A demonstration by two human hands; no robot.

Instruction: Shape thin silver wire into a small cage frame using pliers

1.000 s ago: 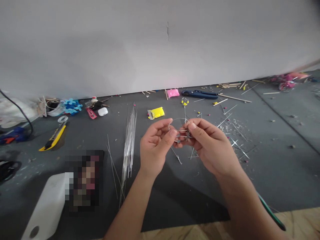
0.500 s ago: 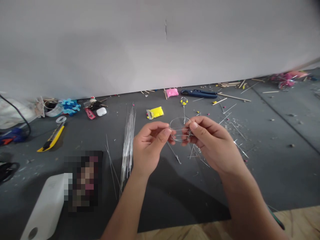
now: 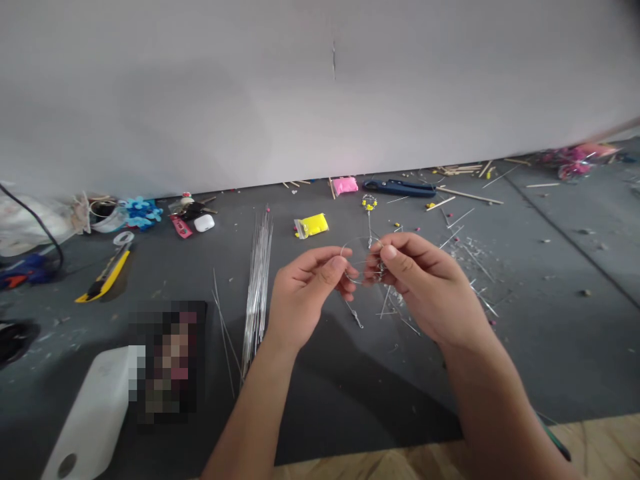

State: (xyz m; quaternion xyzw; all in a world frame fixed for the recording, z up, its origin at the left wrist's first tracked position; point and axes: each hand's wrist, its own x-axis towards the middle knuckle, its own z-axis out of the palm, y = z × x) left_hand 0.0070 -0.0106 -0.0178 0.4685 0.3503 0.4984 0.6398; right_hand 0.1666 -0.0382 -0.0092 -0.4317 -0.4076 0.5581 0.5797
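At the far left, a yellow knife (image 3: pixel 107 273) is lying on the grey table (image 3: pixel 550 360), and next a bundle of wires (image 3: pixel 257 287) is stretching away from the person. Just right of it, the left hand (image 3: pixel 300 297) is pinching one side of a wire loop (image 3: pixel 364 261) between thumb and fingers. Beyond this hand, a yellow packet (image 3: pixel 314 225) is resting near the bundle. The loop is hanging above the table, bridging the two hands, and a twisted wire (image 3: pixel 356 318) is lying below it. The step in hand seems to be shaping or adjusting the loop. Behind it, a beaded ring (image 3: pixel 369 202) is lying on its wire stem. The right hand (image 3: pixel 425 287) is gripping the loop's opposite side, its curled fingers partly hiding what seems to be a knotted part. The next move appears to be calling for light, even pressure from both thumbs, so the thin wire is not bending out of round. Farther right, wire scraps (image 3: pixel 484 299) are lying scattered.
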